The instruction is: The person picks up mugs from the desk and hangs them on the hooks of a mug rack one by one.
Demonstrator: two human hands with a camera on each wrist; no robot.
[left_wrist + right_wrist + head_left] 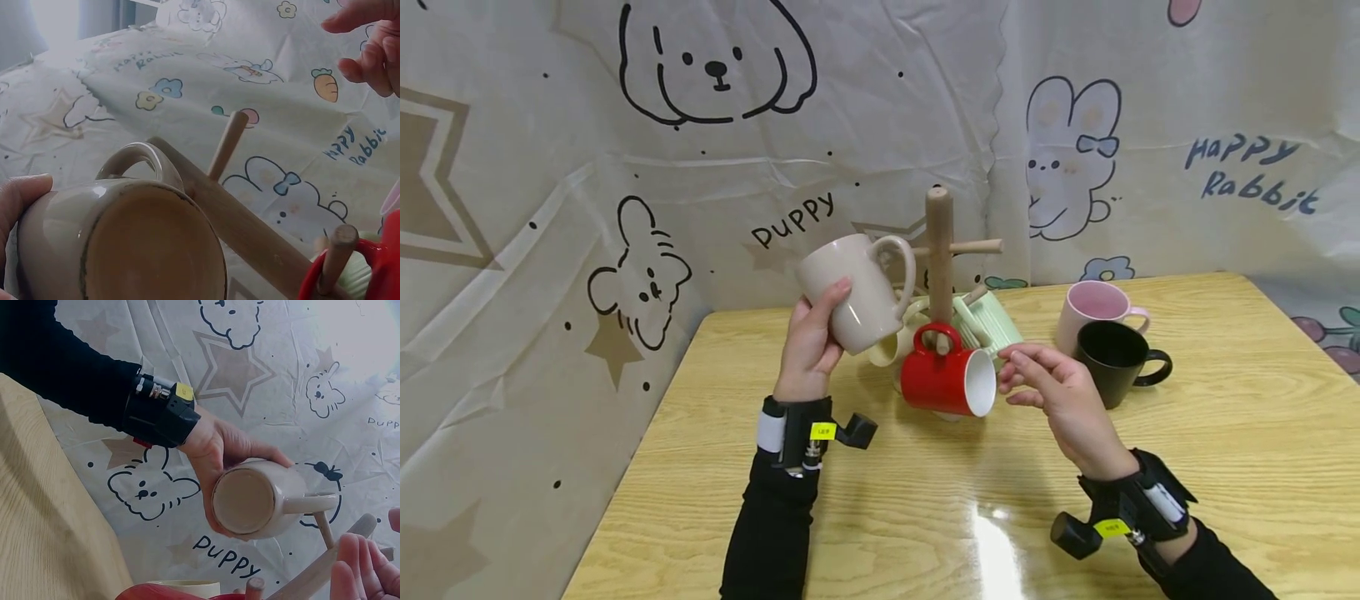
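My left hand (808,354) grips a glossy cream mug (861,304) around its body, thumb along the side. The mug is tilted, its handle towards the wooden mug tree (938,267). That handle is close to an upper peg; whether the peg passes through it, I cannot tell. The mug's base (153,250) faces the left wrist camera. A red mug (936,383) hangs by its handle on a lower peg, mouth to the right. My right hand (1063,400) holds nothing, fingers loosely bent beside the red mug and a pale green mug (996,321).
A pale yellow mug (886,350) sits low behind the red one, partly hidden. On the wooden table (1240,433), a pink mug (1067,321) and a black mug (1105,367) stand upright at right. Patterned cloth (880,100) hangs behind the table.
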